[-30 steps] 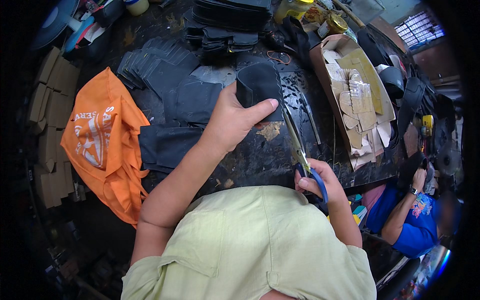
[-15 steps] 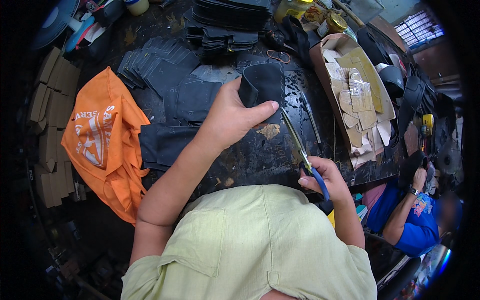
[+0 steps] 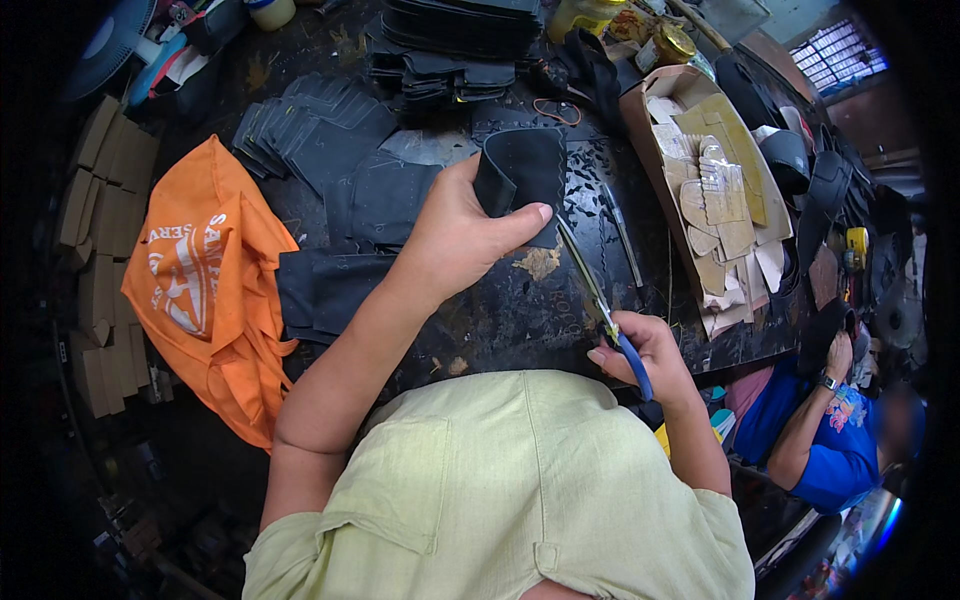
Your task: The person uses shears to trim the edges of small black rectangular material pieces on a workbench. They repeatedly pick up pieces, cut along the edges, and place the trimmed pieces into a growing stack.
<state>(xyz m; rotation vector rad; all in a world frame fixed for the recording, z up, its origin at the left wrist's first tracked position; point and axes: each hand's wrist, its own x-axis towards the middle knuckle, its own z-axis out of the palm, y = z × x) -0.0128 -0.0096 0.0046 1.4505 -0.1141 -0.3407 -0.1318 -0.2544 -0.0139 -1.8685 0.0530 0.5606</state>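
Note:
My left hand (image 3: 465, 225) pinches a black leather piece (image 3: 533, 170), thumb on top, its left side curling up and a wavy edge along its right. Held in my right hand (image 3: 655, 350) is a pair of scissors (image 3: 598, 300) with blue handles. The blades point up and left, their tips at the lower right corner of the leather; whether they are parted is hard to make out. Small black trimmings (image 3: 588, 180) lie on the dark table just right of the leather. A silver pen-like tool (image 3: 624, 235) rests beside them.
Fanned black pieces (image 3: 320, 130) and a tall stack (image 3: 460, 50) lie beyond my left hand. An orange cloth bag (image 3: 205, 280) hangs over the left table edge. A cardboard box (image 3: 690, 190) of templates stands at right. Another person in blue (image 3: 825, 440) sits at the far right.
The scissors and my right hand have shifted slightly left and down. The leather and my left hand have moved a touch to the left.

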